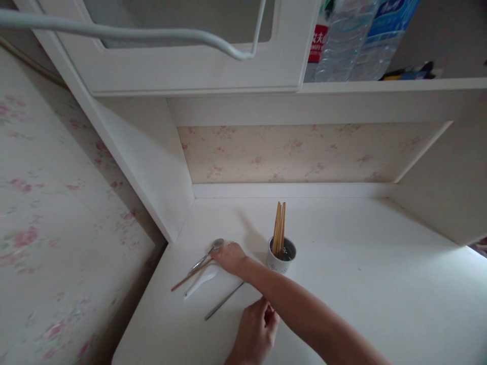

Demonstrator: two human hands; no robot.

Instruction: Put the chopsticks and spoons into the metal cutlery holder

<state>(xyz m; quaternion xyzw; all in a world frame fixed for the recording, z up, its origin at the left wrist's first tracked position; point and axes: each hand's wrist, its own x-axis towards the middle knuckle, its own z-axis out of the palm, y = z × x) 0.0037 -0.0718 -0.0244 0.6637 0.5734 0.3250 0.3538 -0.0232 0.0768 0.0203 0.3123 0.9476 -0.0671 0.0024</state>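
Observation:
My right hand (pixel 229 257) reaches across to the left, fingers closed at the upper end of a wooden chopstick (pixel 190 275) that slants over the white tabletop. Beside that chopstick lie a metal spoon (pixel 216 244) and a white spoon (pixel 201 280), whose bowl is partly under the hand. A thin metal utensil (pixel 224 300) rests nearer to me, its far end hidden by my right forearm. Below that forearm, my left hand (pixel 255 324) is curled closed; whatever its fingers hold is hidden. Several wooden chopsticks (pixel 279 230) stand in a white perforated holder (pixel 279 264) with a dark interior.
A white tabletop (pixel 342 284) runs beneath a white cabinet (pixel 190 71) with a shelf of bottles (pixel 342 45). A pale cable (pixel 152 34) crosses close overhead. Side panels (pixel 152 152) bound the table, and a flowered wall (pixel 49 228) stands left.

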